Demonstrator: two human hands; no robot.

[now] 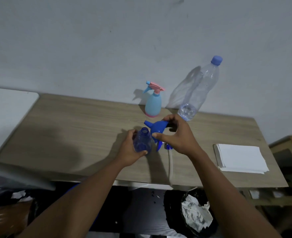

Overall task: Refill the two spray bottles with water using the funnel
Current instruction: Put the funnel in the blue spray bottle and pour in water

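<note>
My left hand [129, 150] grips a translucent dark-blue spray bottle [142, 140] that stands on the wooden table [73, 127] with its neck open. My right hand [177, 134] holds a blue funnel [157, 127] by its rim, tilted, with the spout pointing up and left just above the bottle's mouth. Under my right hand the blue spray head [160, 145] lies on the table, its white tube [170, 162] running toward the front edge. A light-blue spray bottle [153, 104] with a pink trigger stands capped near the wall. A large clear water bottle [199, 91] with a blue cap stands right of it.
A stack of white paper [241, 158] lies at the table's right. A white board [6, 109] adjoins the table's left end. Below the front edge is a black bin [195, 213] with crumpled paper. A wooden piece of furniture [291, 148] stands at the far right.
</note>
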